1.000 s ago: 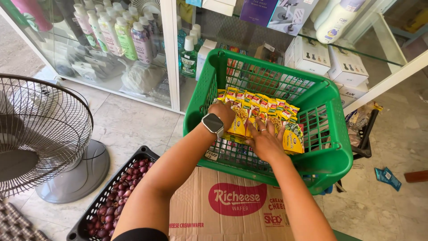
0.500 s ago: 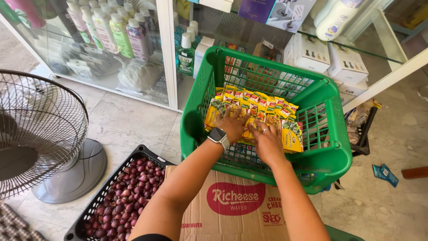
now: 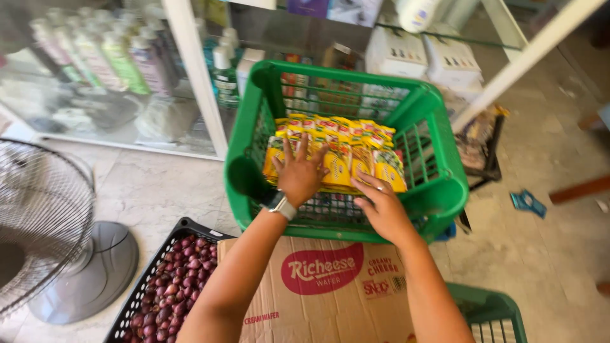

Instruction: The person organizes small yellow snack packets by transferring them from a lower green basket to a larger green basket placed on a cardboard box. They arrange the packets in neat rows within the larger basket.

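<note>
A green plastic basket (image 3: 438, 184) rests on a brown cardboard box (image 3: 330, 298). Inside it lies a row of yellow sachet strips (image 3: 343, 149) with red and green print. My left hand (image 3: 298, 171), a watch on its wrist, lies flat on the left sachets with the fingers spread. My right hand (image 3: 384, 206) rests at the lower edge of the sachets near the basket's front wall, fingers touching the packets. Neither hand grips anything.
A black crate of red shallots (image 3: 171, 279) sits left of the box. A standing fan (image 3: 44, 235) is at far left. Behind the basket is a glass cabinet (image 3: 190, 82) with bottles and white boxes (image 3: 445, 57). Another green basket (image 3: 492, 314) shows at lower right.
Both hands have pressed down and spread over the sachets, laying them flatter in the basket. The view has shifted slightly closer.
</note>
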